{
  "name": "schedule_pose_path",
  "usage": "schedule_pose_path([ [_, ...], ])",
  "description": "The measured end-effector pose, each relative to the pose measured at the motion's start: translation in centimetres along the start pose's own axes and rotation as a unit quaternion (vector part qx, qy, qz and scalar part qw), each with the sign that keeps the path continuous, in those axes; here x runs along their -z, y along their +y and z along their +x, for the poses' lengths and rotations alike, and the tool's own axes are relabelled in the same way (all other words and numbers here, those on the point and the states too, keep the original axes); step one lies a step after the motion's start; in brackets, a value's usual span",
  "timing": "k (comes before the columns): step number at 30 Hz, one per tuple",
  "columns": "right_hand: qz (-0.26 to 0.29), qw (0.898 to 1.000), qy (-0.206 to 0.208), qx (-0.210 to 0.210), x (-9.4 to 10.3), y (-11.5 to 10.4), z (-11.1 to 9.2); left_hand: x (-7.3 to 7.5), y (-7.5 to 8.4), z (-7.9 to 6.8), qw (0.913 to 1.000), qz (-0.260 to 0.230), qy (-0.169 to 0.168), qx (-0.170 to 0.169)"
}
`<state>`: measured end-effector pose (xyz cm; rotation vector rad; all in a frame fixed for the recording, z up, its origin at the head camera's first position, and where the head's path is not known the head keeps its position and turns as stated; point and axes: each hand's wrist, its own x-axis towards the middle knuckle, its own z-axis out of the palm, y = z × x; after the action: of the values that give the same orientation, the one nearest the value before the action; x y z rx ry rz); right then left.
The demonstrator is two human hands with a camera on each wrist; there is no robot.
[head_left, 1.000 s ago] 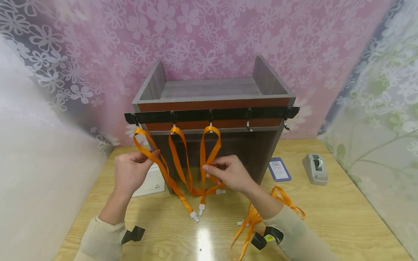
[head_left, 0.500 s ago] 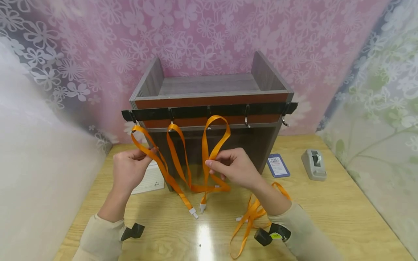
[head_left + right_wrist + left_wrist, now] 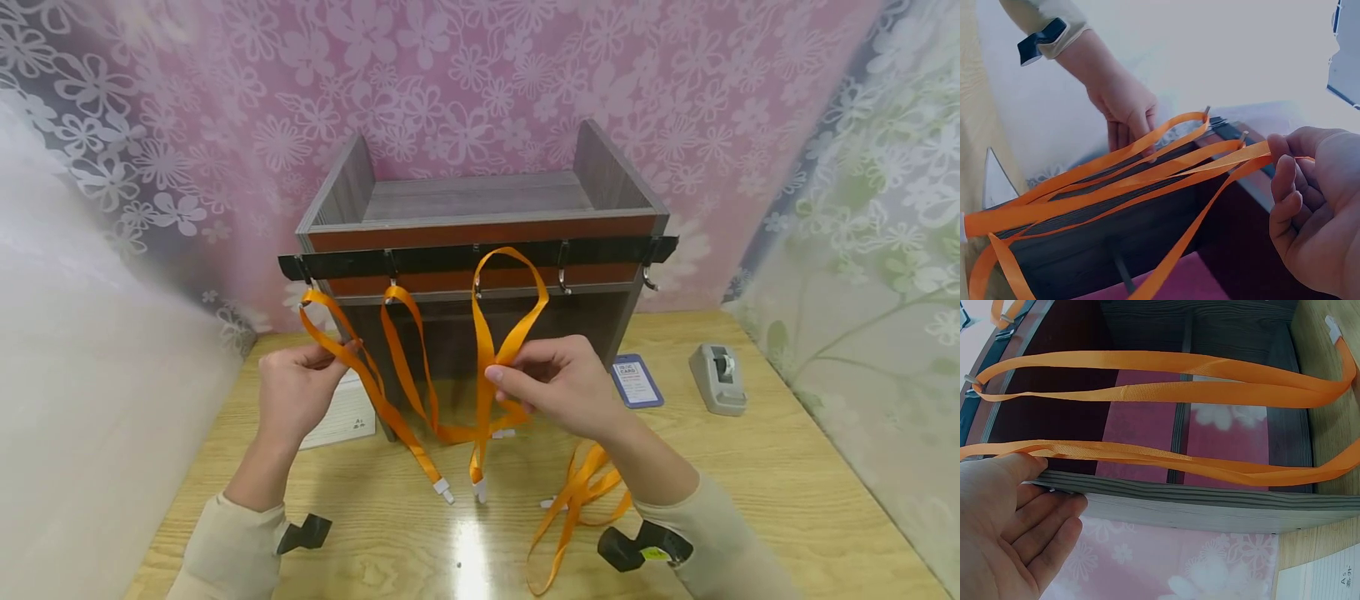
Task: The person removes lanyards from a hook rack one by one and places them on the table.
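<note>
Three orange lanyards with white clips are at the hooks of a black rail [image 3: 442, 260] on a grey wooden shelf [image 3: 480, 197]. My left hand [image 3: 296, 396] pinches the strap of the leftmost lanyard [image 3: 386, 406], whose loop sits on the first hook. On the second hook hangs the middle lanyard [image 3: 402, 361], apart from both hands. My right hand [image 3: 573, 390] pinches the third lanyard [image 3: 485, 412] between thumb and forefinger. Its loop stands upright, its top above the third hook; its white clip [image 3: 962, 226] shows at the left edge of the right wrist view.
Further right on the rail, a fourth hook [image 3: 564, 282] and a fifth hook [image 3: 650, 280] carry nothing. More orange lanyards [image 3: 581, 492] lie on the wooden table. A blue card holder [image 3: 637, 382] and a grey tape dispenser [image 3: 718, 379] stand right; a lined notepad [image 3: 341, 419] lies left.
My right hand has moved to the right with the third lanyard, and its loop has come up from the third hook and widened. My left hand has stayed nearly still.
</note>
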<state>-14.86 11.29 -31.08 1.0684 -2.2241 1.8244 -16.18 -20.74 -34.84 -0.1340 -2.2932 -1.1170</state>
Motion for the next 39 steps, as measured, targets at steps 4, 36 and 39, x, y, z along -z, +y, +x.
schedule_pose_path([
  [4,0.004,1.000,0.011,0.015,0.3,-0.7,-0.5,0.0,-0.1,0.0,1.0000,0.001,0.006,-0.007],
  [36,-0.035,0.997,-0.027,0.057,1.4,0.0,-5.3,0.1,0.1,-0.1,0.9998,0.019,0.008,0.005],
  [39,-0.037,0.998,-0.038,0.027,1.5,0.7,-6.1,0.0,0.2,-0.1,0.9998,0.018,0.008,0.002],
])
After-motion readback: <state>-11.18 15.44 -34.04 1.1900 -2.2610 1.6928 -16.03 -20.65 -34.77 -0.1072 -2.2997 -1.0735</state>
